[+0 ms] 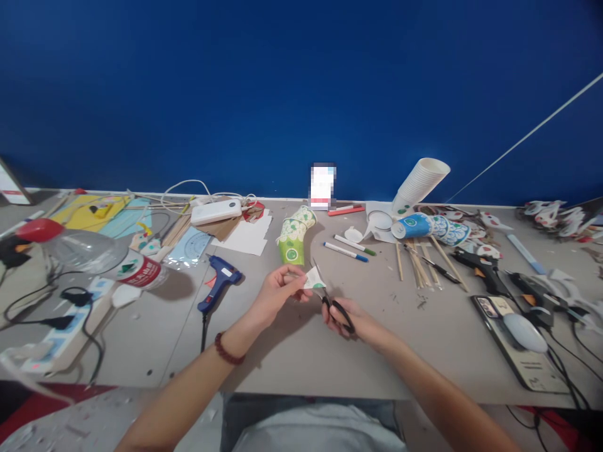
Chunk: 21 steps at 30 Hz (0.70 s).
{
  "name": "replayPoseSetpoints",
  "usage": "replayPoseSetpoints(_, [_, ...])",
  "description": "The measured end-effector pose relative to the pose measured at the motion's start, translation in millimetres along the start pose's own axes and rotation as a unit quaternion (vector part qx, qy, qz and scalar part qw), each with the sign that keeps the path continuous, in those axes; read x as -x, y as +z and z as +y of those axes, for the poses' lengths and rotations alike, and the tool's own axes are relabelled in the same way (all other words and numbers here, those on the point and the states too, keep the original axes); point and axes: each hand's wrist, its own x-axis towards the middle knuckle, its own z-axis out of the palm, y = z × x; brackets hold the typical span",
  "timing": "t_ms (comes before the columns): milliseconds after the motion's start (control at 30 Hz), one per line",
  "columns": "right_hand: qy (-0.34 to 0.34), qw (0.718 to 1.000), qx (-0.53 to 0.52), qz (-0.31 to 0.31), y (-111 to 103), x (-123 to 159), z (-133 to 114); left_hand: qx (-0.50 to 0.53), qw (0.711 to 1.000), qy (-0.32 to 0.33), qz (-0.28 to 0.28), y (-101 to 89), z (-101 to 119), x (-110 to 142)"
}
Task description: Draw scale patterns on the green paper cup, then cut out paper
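Between its thumb and fingers my left hand [281, 290] pinches a small piece of white paper [314, 278] with green print. My right hand [351, 319] is closed round the black handles of a pair of scissors [343, 314]. The scissor blades point up and away, right beside the paper's right edge; whether they touch it I cannot tell. Just beyond my left hand lies a bent green-and-white paper cup shape [294, 237]. Two capped markers, one blue [345, 252] and one green [355, 245], lie past the scissors.
A blue glue gun [217, 284] lies left of my hands. Farther left are a plastic bottle [108, 256] and a power strip [70, 329]. Stacked paper cups [419, 185] lean at the back right. Wooden sticks [419, 267], black glue guns [483, 271] and a phone [513, 351] lie rightward.
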Motion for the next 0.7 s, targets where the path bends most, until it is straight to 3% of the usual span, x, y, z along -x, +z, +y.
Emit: replayPoseSetpoints(700, [-0.026, 0.999, -0.037, 0.002, -3.0, -3.6, 9.0, 0.01, 1.0, -0.016, -0.006, 8.0, -2.8, 3.3])
